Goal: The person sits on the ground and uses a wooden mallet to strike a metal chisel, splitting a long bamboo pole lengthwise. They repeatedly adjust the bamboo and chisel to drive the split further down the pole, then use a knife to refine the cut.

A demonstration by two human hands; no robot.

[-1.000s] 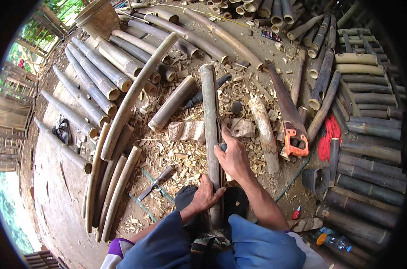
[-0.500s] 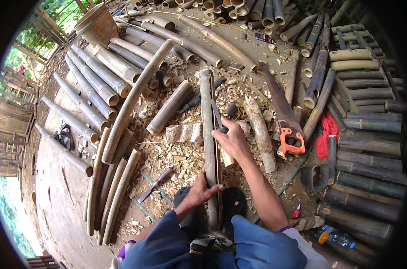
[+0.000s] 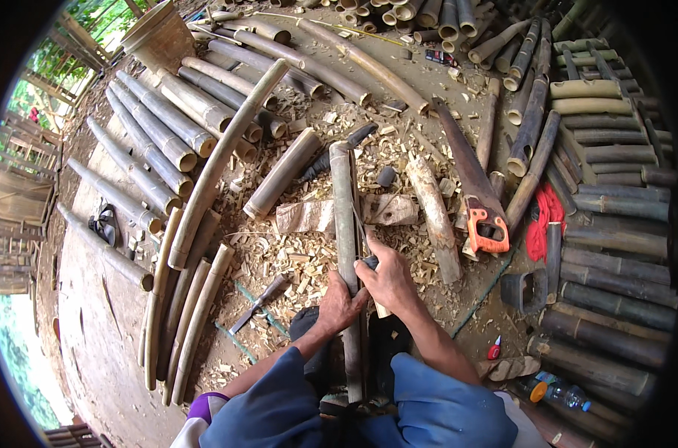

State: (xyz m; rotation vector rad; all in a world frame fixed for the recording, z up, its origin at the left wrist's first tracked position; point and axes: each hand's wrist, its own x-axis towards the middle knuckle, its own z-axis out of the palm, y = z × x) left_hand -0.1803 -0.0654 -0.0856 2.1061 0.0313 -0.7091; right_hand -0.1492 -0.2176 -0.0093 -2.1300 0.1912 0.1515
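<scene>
A long grey-brown bamboo pole (image 3: 344,216) points away from me between my knees, with a slit running along its right side. My left hand (image 3: 337,305) is wrapped round the pole at about its middle. Just to the right, my right hand (image 3: 388,275) grips the black handle of a knife (image 3: 370,262), its thin blade lying lengthwise against the slit side. The two hands are close together, nearly touching. Behind the pole, a rough block of wood (image 3: 391,210) lies crosswise among shavings. Part of the blade is hard to make out.
Right of the pole lie a peeled log (image 3: 434,216) and a handsaw with an orange handle (image 3: 488,230). A chisel (image 3: 258,303) lies at the left, near bamboo lengths (image 3: 197,321). Stacked bamboo (image 3: 615,243), a red cloth (image 3: 545,224) and a plastic bottle (image 3: 566,396) are at the right.
My right hand has drawn the knife toward me along the pole. My left hand has slid farther up it, and the pole's far end has come nearer to me.
</scene>
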